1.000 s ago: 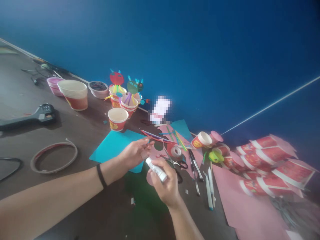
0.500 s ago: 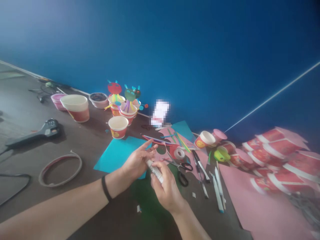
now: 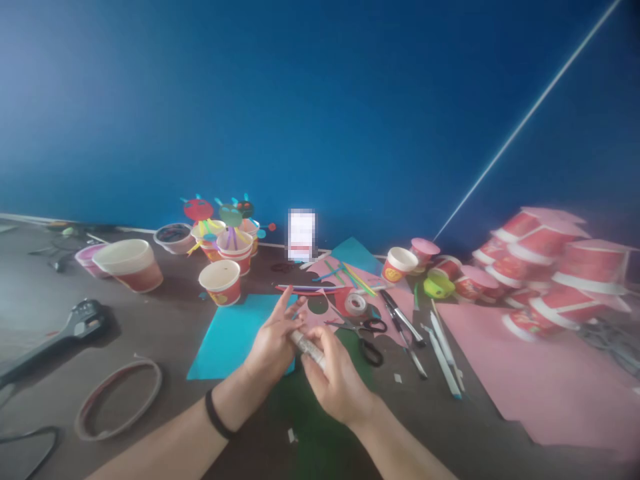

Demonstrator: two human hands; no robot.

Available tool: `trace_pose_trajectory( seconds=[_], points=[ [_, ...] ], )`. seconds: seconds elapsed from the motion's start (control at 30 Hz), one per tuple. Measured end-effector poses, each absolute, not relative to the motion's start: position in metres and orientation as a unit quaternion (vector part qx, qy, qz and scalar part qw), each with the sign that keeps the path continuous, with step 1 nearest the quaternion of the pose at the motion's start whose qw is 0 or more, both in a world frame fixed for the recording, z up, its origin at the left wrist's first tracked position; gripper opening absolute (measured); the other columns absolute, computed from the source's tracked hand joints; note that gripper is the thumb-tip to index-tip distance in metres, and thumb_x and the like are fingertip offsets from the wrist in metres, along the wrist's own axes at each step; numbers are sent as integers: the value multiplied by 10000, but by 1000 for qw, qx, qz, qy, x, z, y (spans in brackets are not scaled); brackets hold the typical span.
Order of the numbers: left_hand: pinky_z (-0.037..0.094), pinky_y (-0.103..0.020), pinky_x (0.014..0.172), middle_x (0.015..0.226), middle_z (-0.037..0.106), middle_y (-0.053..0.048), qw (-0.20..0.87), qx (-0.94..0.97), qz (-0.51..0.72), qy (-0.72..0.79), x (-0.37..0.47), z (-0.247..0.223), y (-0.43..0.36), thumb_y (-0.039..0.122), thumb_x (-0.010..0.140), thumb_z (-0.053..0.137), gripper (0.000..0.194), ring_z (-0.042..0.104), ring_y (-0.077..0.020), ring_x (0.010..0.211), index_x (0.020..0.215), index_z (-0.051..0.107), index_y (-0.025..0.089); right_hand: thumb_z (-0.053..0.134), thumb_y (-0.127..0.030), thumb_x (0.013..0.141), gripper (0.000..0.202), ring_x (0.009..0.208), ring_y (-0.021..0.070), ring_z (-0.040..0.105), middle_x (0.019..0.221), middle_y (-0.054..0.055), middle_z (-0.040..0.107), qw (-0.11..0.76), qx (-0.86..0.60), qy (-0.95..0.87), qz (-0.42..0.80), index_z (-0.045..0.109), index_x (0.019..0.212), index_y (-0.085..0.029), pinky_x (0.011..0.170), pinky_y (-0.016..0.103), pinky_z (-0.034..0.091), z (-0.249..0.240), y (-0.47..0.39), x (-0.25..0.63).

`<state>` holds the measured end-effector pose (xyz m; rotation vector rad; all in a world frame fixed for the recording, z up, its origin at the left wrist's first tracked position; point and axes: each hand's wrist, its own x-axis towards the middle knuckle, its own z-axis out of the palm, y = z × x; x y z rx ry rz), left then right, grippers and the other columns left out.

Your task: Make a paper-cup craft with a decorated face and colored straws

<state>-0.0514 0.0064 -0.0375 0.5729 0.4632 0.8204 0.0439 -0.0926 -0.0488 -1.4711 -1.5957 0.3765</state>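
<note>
My right hand [image 3: 333, 373] is closed around a slim whitish tube [image 3: 309, 348] with faint print, possibly glue. The tube's upper end meets my left hand [image 3: 273, 343] near the thumb and palm. On that hand the fingers are stretched out and apart; whether something tiny rests on them is too blurred to tell. Beneath the hands lie a turquoise sheet [image 3: 220, 340] and a dark green sheet [image 3: 320, 427]. Just to the right are black-handled scissors [image 3: 370, 350], a roll of white tape [image 3: 356, 304] and pink paper [image 3: 395, 325] with cut-outs.
Paper cups with colourful paper figures [image 3: 231, 215] stand at the back left, near a plain paper cup [image 3: 220, 283]. A glue gun [image 3: 83, 323] lies at far left, beside a ring-shaped strip [image 3: 83, 413]. Red cups [image 3: 545, 257] are piled at right behind pink sheets [image 3: 540, 373]. Pens [image 3: 443, 363] lie between.
The camera view has tilted and levelled, so the table sits lower in the picture. My right hand still grips the tube against my left hand, in nearly the same pose.
</note>
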Motion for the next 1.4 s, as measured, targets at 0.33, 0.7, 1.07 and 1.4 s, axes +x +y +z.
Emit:
trace_pose_trajectory(
  seconds=[0.33,0.7,1.07,1.4],
  points=[
    [448,-272,752,1189,530,-24,806,340,433,219,-56,-32,18,322,874,504,475,541,-149,950,1332,384,362,474,-85,802,292,903,254,567,949,104,609,445,-679,-584,-5,510,1083,-157,802,422,455,-61,-75,111],
    [368,-309,884,1303,453,-70,703,585,337,222,-58,-36,-4,523,880,394,489,401,-238,1115,1261,546,257,521,-159,834,99,844,207,550,847,51,582,524,-637,-562,-65,600,877,-198,817,391,440,-35,-80,84],
    [336,-350,945,1411,318,-62,612,719,285,162,-59,-34,-15,646,816,381,628,256,-312,1289,1333,457,297,536,-139,822,103,824,215,532,825,58,580,503,-649,-562,-97,607,882,-183,780,389,422,-36,-82,87],
    [365,-358,919,1347,380,-104,632,707,282,147,-58,-37,-15,644,798,427,661,327,-312,1222,1324,479,246,540,-136,822,99,836,218,517,816,59,576,450,-669,-578,-123,622,854,-181,756,373,399,-37,-80,88]
  ],
)
